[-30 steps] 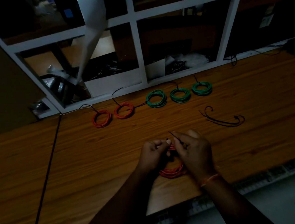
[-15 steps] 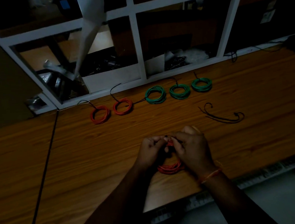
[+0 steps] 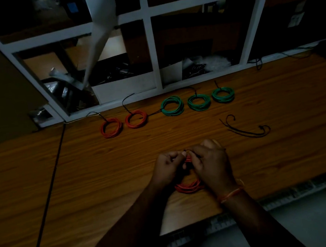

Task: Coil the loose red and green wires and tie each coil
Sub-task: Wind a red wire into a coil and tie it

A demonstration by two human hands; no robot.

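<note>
Head view is very dark, so the tie at the fingertips is hard to make out. The left hand (image 3: 169, 167) and right hand (image 3: 211, 162) pinch together the far side of the red coil (image 3: 189, 187), which lies on the wooden table (image 3: 83, 169); the knuckles hide most of it. Since a second ago, the tie end sticking up between the fingers is gone and the hands have closed together.

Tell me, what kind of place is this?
Probably a dim workshop or electrical storeroom. A wooden workbench holds a row of tied red and green wire coils, spare black ties lie ready, and white shelving behind is stuffed with tangled cables.
</note>
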